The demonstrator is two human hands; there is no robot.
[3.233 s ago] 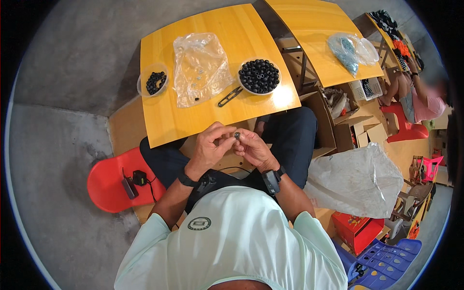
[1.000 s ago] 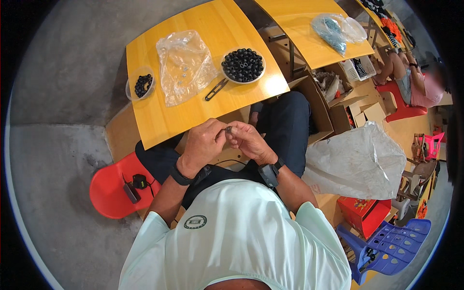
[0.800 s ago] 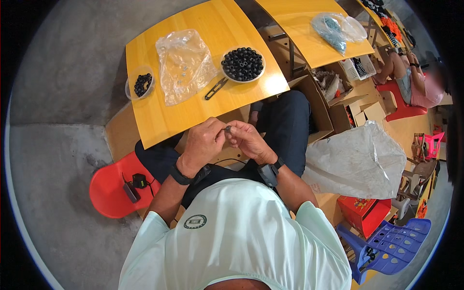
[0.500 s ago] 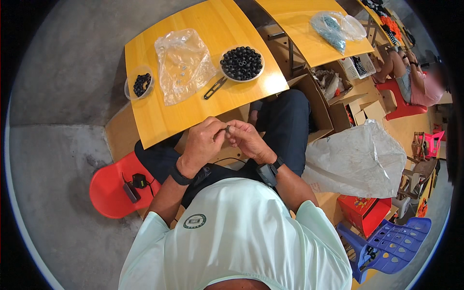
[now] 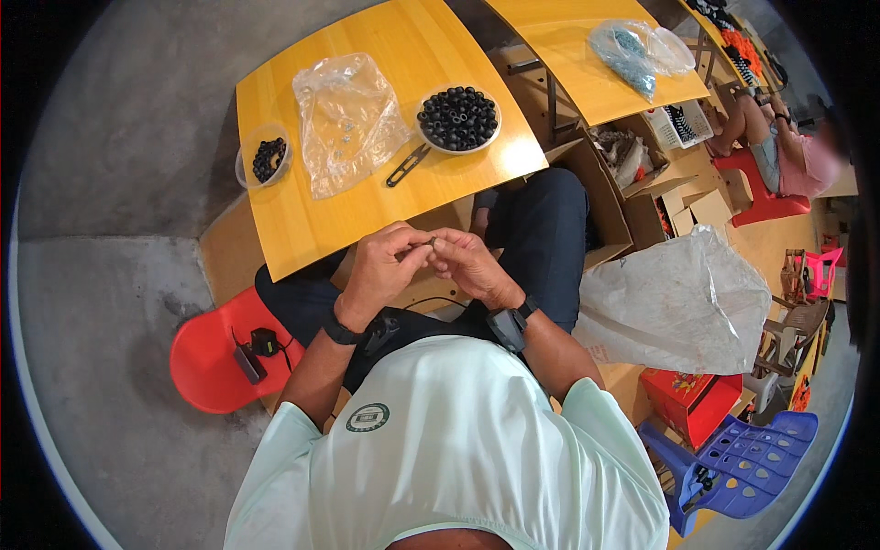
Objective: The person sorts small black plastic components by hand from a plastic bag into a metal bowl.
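My left hand (image 5: 383,264) and my right hand (image 5: 467,263) meet in front of the yellow table's near edge, above my lap. Between their pinched fingertips is a small dark piece (image 5: 432,241), mostly covered by the fingers, so its kind does not show. On the table, a round tub (image 5: 498,134) is heaped with small black ring-like parts (image 5: 458,117). Beside that tub lies a black pair of thread snips (image 5: 408,166). A clear plastic bag (image 5: 339,101) with a few tiny shiny bits rests left of it. Farther left, a smaller clear tub (image 5: 242,170) holds similar black parts.
A red stool (image 5: 206,353) with two dark devices stands at my left. At my right are open cardboard boxes (image 5: 600,215), a large whitish sack (image 5: 674,298), a red box (image 5: 674,403) and a blue plastic chair (image 5: 761,458). A person in pink (image 5: 807,165) sits far right.
The left fingers have shifted slightly around the small dark piece, and less of it shows now. Both hands otherwise keep their place.
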